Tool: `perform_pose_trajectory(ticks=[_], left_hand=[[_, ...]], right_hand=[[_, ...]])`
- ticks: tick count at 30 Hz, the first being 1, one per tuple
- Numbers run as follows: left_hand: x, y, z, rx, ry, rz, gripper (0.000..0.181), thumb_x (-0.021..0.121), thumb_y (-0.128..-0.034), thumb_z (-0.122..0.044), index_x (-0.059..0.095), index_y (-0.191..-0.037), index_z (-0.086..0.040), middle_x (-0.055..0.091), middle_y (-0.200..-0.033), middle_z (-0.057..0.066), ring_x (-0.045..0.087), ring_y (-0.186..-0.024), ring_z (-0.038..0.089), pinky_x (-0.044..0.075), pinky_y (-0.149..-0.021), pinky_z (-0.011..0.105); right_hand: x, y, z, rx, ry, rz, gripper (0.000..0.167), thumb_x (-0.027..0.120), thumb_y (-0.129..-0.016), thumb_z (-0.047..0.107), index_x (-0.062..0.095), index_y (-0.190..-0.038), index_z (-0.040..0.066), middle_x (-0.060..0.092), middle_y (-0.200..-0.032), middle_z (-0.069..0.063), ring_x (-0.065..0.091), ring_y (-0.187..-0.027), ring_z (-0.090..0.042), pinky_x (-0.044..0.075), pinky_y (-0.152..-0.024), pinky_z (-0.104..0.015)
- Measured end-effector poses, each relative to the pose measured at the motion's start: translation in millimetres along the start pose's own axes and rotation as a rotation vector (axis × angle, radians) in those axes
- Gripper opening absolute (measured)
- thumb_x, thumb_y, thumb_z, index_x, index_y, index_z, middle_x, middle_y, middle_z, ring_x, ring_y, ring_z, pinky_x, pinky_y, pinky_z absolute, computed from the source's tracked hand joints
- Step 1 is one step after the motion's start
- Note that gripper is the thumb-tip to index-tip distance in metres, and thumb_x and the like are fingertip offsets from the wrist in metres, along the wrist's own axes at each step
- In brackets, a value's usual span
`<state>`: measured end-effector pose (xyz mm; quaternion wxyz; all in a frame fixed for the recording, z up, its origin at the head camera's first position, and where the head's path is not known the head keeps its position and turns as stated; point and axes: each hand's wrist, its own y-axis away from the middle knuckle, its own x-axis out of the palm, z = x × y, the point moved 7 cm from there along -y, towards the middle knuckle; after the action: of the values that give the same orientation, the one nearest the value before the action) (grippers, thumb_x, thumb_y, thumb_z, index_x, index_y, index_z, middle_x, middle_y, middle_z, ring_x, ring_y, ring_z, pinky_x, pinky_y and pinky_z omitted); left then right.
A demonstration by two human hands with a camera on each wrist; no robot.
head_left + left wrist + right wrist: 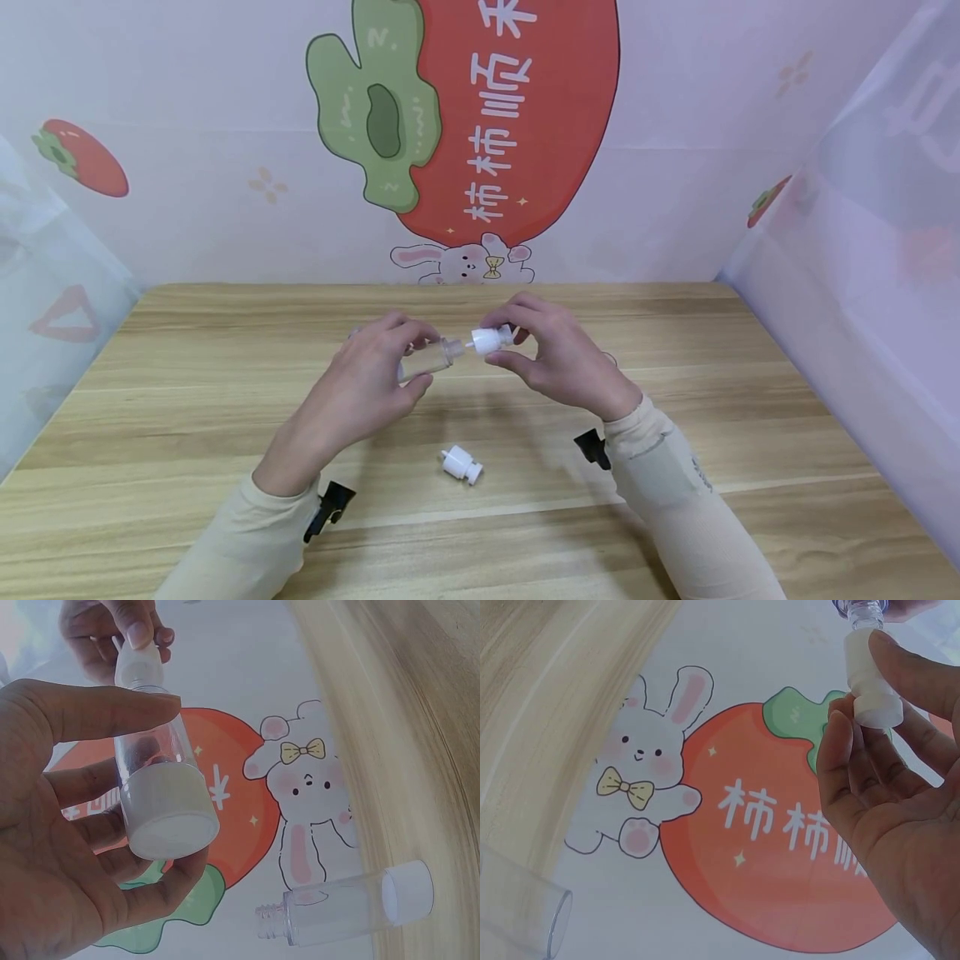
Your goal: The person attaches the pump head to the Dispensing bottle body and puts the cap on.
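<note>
My left hand (367,375) holds a clear bottle (154,754) with a white base, its open threaded neck turned toward the right hand. Between thumb and fingers, my right hand (562,350) pinches a white pump head (489,340). The pump's thin tip points at the bottle's neck (866,613); whether the two touch I cannot tell. Another white pump head (461,464) lies on the table in front of the hands. In the left wrist view, a second clear bottle (337,909) with a white base appears beyond the left hand; the head view mostly hides it.
A clear plastic cover (525,907) is partly visible in the right wrist view, near the right hand. The wooden table (187,417) ends at a printed backdrop (225,208), with sheets hanging at both sides.
</note>
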<state>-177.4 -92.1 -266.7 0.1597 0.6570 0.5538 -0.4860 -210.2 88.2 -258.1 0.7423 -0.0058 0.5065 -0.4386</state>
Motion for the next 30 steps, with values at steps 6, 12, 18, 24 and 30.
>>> perform_pose_trajectory(ticks=[6,12,18,24,30], left_hand=[[1.1,-0.7,-1.3,0.006,-0.001,0.004,0.038,0.084,-0.0782,-0.003,0.071,-0.114,-0.007,0.064,-0.101,0.005,0.060,-0.090,0.025,0.044,-0.080,0.044],[1.9,-0.7,-2.7,0.015,0.001,0.004,0.038,0.084,-0.0792,-0.006,0.071,-0.115,-0.007,0.065,-0.105,0.004,0.060,-0.090,0.023,0.044,-0.080,0.043],[2.6,-0.5,-4.0,0.022,0.002,0.005,0.038,0.085,-0.0791,-0.006,0.071,-0.115,-0.007,0.065,-0.103,0.005,0.060,-0.089,0.023,0.044,-0.078,0.041],[3.7,-0.3,-4.7,0.029,-0.003,0.004,0.038,0.085,-0.0795,-0.006,0.071,-0.115,-0.007,0.065,-0.104,0.004,0.059,-0.088,0.023,0.045,-0.076,0.039],[5.0,-0.4,-6.0,0.032,-0.001,0.006,0.038,0.085,-0.0799,-0.007,0.071,-0.115,-0.005,0.065,-0.106,0.006,0.060,-0.089,0.023,0.047,-0.075,0.039]], right_hand=[[0.5,0.1,2.3,-0.006,-0.006,-0.001,0.036,0.085,-0.081,0.004,0.070,-0.114,0.005,0.065,-0.105,-0.001,0.060,-0.088,-0.013,0.055,-0.078,-0.030],[1.6,0.4,3.3,-0.020,-0.018,-0.002,0.035,0.085,-0.081,0.004,0.070,-0.113,0.005,0.065,-0.104,0.000,0.060,-0.088,-0.012,0.054,-0.078,-0.028],[3.9,0.6,3.1,-0.027,-0.016,0.001,0.035,0.085,-0.081,0.004,0.070,-0.112,0.006,0.065,-0.104,0.000,0.060,-0.088,-0.011,0.054,-0.078,-0.027],[4.9,0.3,3.0,-0.021,-0.019,0.004,0.035,0.085,-0.081,0.004,0.070,-0.113,0.006,0.065,-0.105,0.001,0.060,-0.088,-0.011,0.056,-0.078,-0.033],[5.2,-0.2,4.7,-0.027,-0.028,0.010,0.035,0.085,-0.081,0.004,0.070,-0.113,0.006,0.065,-0.105,0.001,0.060,-0.089,-0.010,0.056,-0.078,-0.033]])
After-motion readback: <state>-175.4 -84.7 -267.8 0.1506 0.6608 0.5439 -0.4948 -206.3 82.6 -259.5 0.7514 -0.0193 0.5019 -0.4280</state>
